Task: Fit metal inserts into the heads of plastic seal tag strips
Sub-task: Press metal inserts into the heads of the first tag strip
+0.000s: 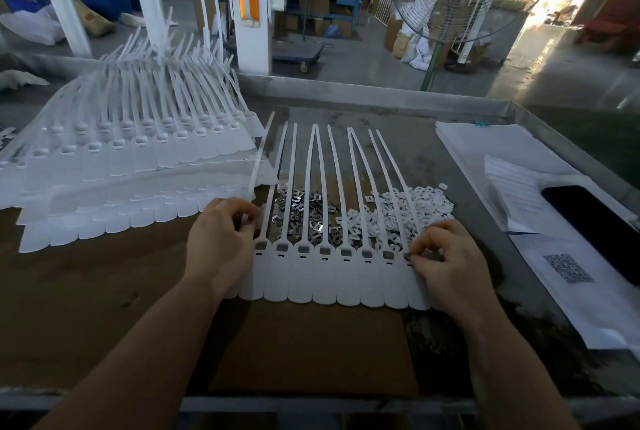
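A joined row of white seal tag strips lies flat in front of me, tails pointing away. Several of its heads hold grey metal inserts. My left hand holds the row's left end, fingers pinching the leftmost strip near its head. My right hand pinches a small metal insert over the rightmost head. Behind the row lie a heap of loose metal inserts and a heap of small white plastic caps.
Stacked sheets of white seal tag strips fill the left of the table. Papers and a black phone lie at the right, with a QR-code sheet. A raised metal rim bounds the table's far side.
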Motion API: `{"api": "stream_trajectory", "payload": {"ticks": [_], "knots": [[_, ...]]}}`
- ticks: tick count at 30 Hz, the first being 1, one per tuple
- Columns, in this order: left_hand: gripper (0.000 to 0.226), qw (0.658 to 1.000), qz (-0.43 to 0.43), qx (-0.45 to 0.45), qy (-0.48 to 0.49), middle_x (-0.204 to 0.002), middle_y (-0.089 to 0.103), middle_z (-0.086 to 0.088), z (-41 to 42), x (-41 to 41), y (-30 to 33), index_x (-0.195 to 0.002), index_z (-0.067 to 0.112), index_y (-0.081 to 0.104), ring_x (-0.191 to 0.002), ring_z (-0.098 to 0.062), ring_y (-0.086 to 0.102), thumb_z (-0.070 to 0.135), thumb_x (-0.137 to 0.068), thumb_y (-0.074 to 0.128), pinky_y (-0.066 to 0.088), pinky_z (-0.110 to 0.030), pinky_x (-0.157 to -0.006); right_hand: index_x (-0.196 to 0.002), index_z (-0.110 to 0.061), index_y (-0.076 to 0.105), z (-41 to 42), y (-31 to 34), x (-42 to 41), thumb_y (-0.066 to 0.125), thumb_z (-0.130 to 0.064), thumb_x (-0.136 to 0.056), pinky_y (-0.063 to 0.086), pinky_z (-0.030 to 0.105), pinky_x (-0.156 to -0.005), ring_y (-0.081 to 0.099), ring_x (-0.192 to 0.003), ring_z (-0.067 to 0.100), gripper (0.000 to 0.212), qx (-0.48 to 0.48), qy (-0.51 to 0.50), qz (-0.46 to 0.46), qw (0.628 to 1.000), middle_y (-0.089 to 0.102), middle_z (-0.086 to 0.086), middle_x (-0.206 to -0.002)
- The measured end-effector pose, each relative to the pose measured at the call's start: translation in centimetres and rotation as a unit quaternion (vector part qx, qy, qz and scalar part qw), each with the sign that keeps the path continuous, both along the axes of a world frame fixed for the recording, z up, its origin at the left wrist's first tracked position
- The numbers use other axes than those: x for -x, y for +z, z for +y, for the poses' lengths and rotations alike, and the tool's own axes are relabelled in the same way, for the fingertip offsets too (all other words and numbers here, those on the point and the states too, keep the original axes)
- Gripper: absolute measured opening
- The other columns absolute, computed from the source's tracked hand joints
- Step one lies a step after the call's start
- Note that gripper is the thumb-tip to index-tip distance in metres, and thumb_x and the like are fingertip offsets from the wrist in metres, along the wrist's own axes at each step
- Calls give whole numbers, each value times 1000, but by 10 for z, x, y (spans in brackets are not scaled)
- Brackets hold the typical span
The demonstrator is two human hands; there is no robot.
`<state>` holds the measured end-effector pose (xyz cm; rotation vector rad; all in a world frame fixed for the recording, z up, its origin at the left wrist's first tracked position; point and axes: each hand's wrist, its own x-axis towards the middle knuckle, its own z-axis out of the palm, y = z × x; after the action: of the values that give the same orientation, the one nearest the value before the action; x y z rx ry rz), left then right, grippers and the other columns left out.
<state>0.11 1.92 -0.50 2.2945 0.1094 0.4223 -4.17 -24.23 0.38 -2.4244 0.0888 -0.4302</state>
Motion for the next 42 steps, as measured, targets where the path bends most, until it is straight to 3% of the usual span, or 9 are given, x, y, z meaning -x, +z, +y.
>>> {"api": "stream_trajectory", "payload": {"ticks": [2,5,15,23,27,35,42], "knots": [[19,1000,0,-2,0,-102,50,7,0,0,0,-103,19,65,-90,-7,46,9,-90,57,36,-19,-76,-61,-18,52,2,0,1,65,4,-74,37,24,-69,47,-87,15,29,30,12,-16,999,46,-12,-83],[19,1000,-2,-2,0,-102,50,8,0,0,0,-103,19,65,-90,-7,46,9,-90,57,36,-19,-77,-64,-19,47,3,0,1,64,3,-74,33,26,-74,43,-88,13,30,74,22,-37,996,46,-7,-85],[18,1000,-5,-5,1,-101,49,8,1,-1,0,-103,19,65,-88,-7,46,9,-90,57,36,-18,-76,-71,-19,54,5,-2,3,64,-4,-77,40,40,-80,44,-92,16,19,112,12,-37,993,49,-4,-94],[18,1000,-2,-1,5,-101,49,10,1,-1,-2,-102,21,65,-89,-6,45,10,-90,57,34,-16,-74,-72,-13,67,1,-4,2,61,3,-79,36,30,-79,47,-90,16,19,34,-15,-79,996,52,-4,-88],[18,1000,-2,3,7,-100,49,10,2,0,-3,-102,21,65,-89,-6,46,10,-90,57,35,-18,-75,-69,-14,65,1,-3,2,59,5,-78,42,36,-78,51,-88,20,22,12,-17,-94,995,53,-3,-85],[18,1000,1,3,9,-100,48,9,2,0,-2,-102,21,65,-87,-6,45,10,-90,57,30,-8,-61,-76,-10,68,10,-2,0,64,4,-78,41,28,-75,52,-84,16,14,55,-8,-100,993,54,-4,-83],[19,1000,-3,-15,1,-101,48,9,1,-2,-2,-105,20,65,-90,-7,45,10,-90,57,30,-7,-62,-91,-8,70,39,14,-25,63,-5,-84,47,28,-81,56,-83,13,10,103,89,-101,986,65,4,-89]]}}
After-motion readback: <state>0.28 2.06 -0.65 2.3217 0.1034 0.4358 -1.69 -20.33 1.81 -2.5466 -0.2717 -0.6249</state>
